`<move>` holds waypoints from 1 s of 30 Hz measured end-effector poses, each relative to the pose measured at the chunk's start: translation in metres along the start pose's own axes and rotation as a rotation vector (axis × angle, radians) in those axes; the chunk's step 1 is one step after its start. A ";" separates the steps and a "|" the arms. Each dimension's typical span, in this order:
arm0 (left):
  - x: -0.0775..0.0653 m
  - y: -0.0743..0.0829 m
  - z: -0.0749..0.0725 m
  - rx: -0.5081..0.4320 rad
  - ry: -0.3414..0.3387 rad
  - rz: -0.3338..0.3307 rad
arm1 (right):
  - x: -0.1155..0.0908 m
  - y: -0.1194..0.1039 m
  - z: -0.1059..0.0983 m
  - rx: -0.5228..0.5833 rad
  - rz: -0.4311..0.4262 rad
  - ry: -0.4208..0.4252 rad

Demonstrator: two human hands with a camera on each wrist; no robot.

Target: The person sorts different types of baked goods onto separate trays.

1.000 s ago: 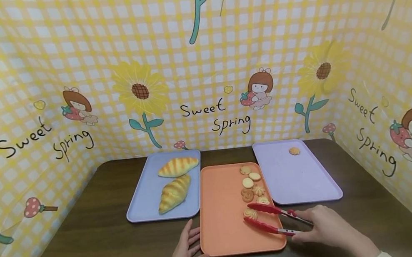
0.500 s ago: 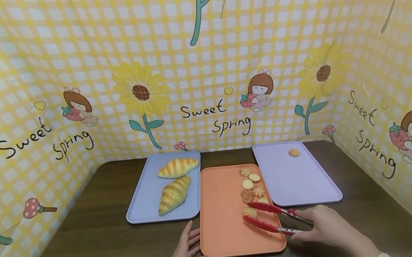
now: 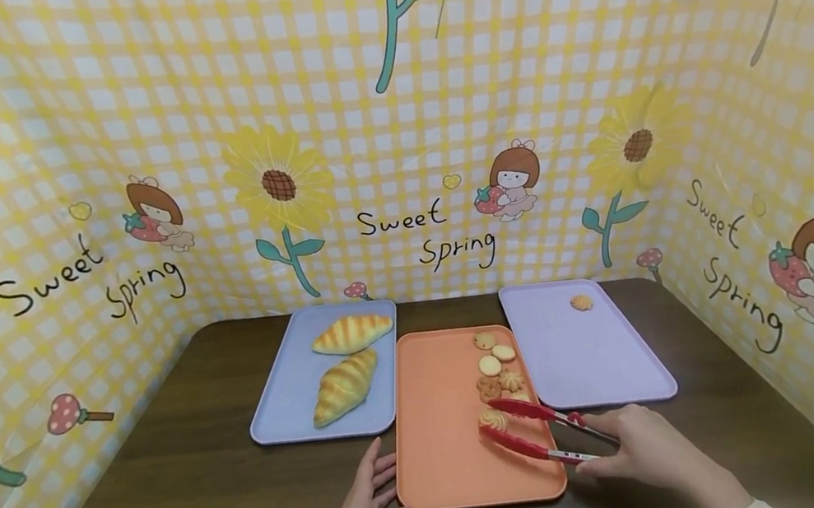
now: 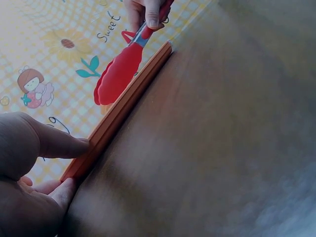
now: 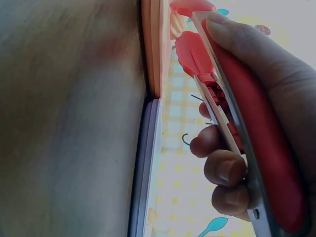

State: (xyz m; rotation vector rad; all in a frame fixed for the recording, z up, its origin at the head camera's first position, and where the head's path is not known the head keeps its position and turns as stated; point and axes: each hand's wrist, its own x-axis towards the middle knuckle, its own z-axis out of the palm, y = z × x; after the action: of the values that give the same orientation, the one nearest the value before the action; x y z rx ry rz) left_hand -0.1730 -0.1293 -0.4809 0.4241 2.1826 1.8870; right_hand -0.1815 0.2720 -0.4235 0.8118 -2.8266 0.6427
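In the head view, the left hand (image 3: 364, 503) rests against the near-left corner of the orange tray (image 3: 438, 449), fingers extended along its side. Its thumb touches the tray's edge in the left wrist view. The right hand (image 3: 647, 448) grips tongs (image 3: 527, 444) with red tips and metal arms, thumb on one handle and fingers curled round the other. Between the tong tips lies a pale swirl cookie (image 3: 493, 419) on the orange tray. Other cookies (image 3: 489, 365) line the tray's right side, one partly hidden behind the upper tip.
A blue tray (image 3: 282, 408) at the left holds two croissants (image 3: 346, 386). On the lilac tray (image 3: 598, 366) at the right sits one small cookie (image 3: 581, 303). The dark wooden table (image 3: 175, 460) is enclosed by yellow checked cloth (image 3: 396, 147).
The tong tips have come slightly nearer each other about the swirl cookie. Both hands stay in nearly the same places.
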 end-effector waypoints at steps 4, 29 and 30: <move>0.000 0.000 0.000 -0.008 -0.001 0.007 | 0.001 -0.001 -0.002 0.006 0.019 -0.007; 0.002 0.002 0.001 -0.012 -0.012 -0.026 | 0.012 0.006 -0.023 -0.106 0.221 0.096; 0.002 0.001 0.002 -0.011 -0.011 -0.026 | 0.013 0.008 -0.024 -0.105 0.234 0.094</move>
State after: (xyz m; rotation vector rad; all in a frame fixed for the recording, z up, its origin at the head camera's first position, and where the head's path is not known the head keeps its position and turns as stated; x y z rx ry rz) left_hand -0.1743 -0.1268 -0.4796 0.4004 2.1594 1.8778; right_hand -0.1964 0.2822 -0.4015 0.4256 -2.8632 0.5400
